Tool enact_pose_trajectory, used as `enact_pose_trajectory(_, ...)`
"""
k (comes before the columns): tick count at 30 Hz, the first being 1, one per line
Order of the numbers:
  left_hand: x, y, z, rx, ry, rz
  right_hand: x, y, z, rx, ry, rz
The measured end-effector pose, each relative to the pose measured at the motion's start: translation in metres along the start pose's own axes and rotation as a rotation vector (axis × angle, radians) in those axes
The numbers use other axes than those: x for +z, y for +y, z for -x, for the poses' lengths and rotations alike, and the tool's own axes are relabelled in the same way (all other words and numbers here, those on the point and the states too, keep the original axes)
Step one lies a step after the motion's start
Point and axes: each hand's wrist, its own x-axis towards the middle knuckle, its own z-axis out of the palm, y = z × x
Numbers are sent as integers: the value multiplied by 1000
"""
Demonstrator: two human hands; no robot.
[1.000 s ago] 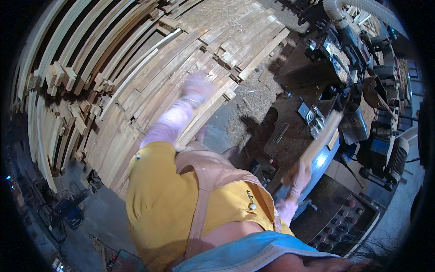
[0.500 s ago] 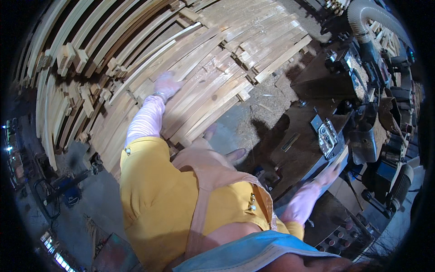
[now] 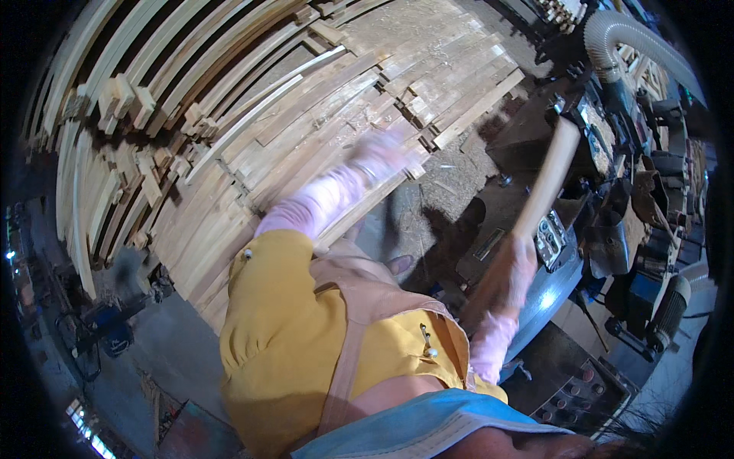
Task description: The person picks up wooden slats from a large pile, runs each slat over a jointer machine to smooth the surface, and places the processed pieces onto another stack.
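Note:
A pale wooden board (image 3: pixel 549 177) slants up over the dark machine table, and my right hand (image 3: pixel 520 264) is closed around its lower part. The board is a little smeared by motion. My left hand (image 3: pixel 382 149) is over the near right part of a broad layer of wooden planks (image 3: pixel 306 149). Motion blurs its fingers, so I cannot tell whether it touches a plank.
Long strips of wood (image 3: pixel 145 53) are stacked at the far left. To the right stands a woodworking machine (image 3: pixel 554 241) with a ribbed clear hose (image 3: pixel 612 38) above it. A button panel (image 3: pixel 577 390) sits at the lower right. Shavings (image 3: pixel 447 187) litter the floor.
My left hand has swept right across the planks. My right hand has moved left and away from the machine's right edge, and the board in it now stands out over the machine table.

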Motion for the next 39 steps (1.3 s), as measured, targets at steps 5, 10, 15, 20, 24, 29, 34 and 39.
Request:
enact_pose_trajectory(5,-10,-221,-42,-512,456,-446,-174,78,76,-106,416,479)
enact_pose_trajectory(10,-23,-251,-19,-487,350,-397,-201,128,116,60,713,573)
enact_pose_trajectory(15,-11,-255,16,-405,554,-378,-150,52,55,69,578,581)
enact_pose_trajectory(20,-35,-213,9,-520,261,-401,-181,108,-4,-16,801,955)
enact_pose_trajectory(24,-37,-232,6,-484,180,-428,-185,85,46,-33,602,1016)
enact_pose_trajectory(29,-15,-221,24,-434,281,-269,-195,106,71,-265,622,1428)
enact_pose_trajectory(34,-15,-172,42,-350,303,-150,-209,70,-2,-356,603,1311)
enact_pose_trajectory(39,7,-190,65,-246,284,-190,-181,130,90,-373,536,1307)
